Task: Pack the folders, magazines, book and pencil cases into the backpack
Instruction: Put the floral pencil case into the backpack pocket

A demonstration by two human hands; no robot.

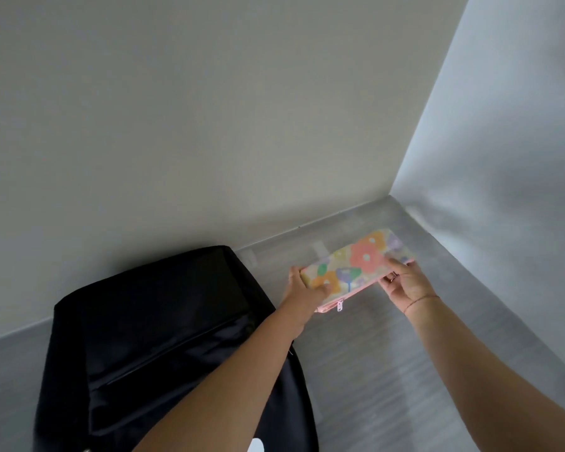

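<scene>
A flat pencil case with a bright flower print and a pink zipper edge is held just above the grey surface, to the right of the backpack. My left hand grips its near-left end, thumb on top. My right hand grips its right long edge, with a ring on one finger. The black backpack lies on the left against the wall; whether its main compartment is unzipped cannot be told. No folders, magazines or book are in view.
A grey wood-grain surface runs into a corner formed by a beige wall at the back and a white wall on the right. A small white shape shows at the bottom edge.
</scene>
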